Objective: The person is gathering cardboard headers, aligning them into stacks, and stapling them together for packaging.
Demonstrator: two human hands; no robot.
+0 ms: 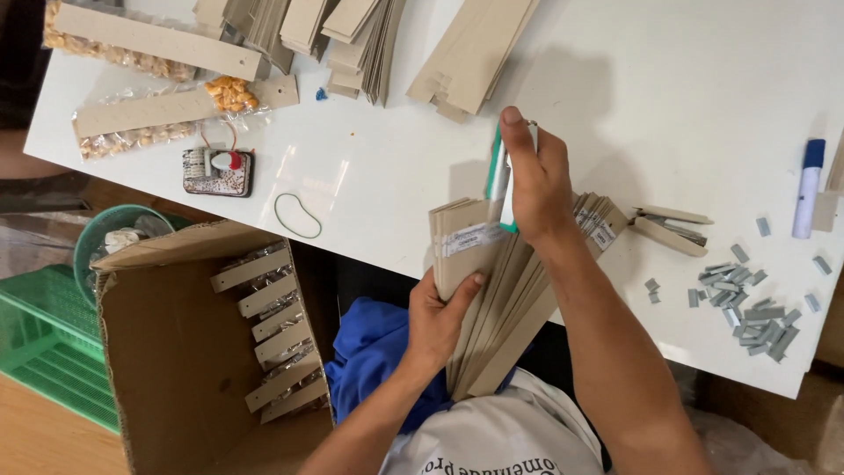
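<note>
My left hand [437, 318] grips a thick stack of long tan cardboard strips [492, 290] near its upper end, thumb on the front strip. The stack leans from my lap up to the white table's [615, 105] front edge. My right hand [534, 180] is closed around a green-and-silver stapler [498, 180], held upright against the top of the stack beside a white printed label [472, 238].
Loose staple strips [747, 303] lie at the right with a blue-capped marker [807, 188]. More cardboard piles [369, 35], bagged nuts on cards [149, 119], a small patterned device [218, 171] and a rubber band [297, 215] lie further back. An open carton [176, 361] of finished packs and green baskets [53, 334] stand at the left.
</note>
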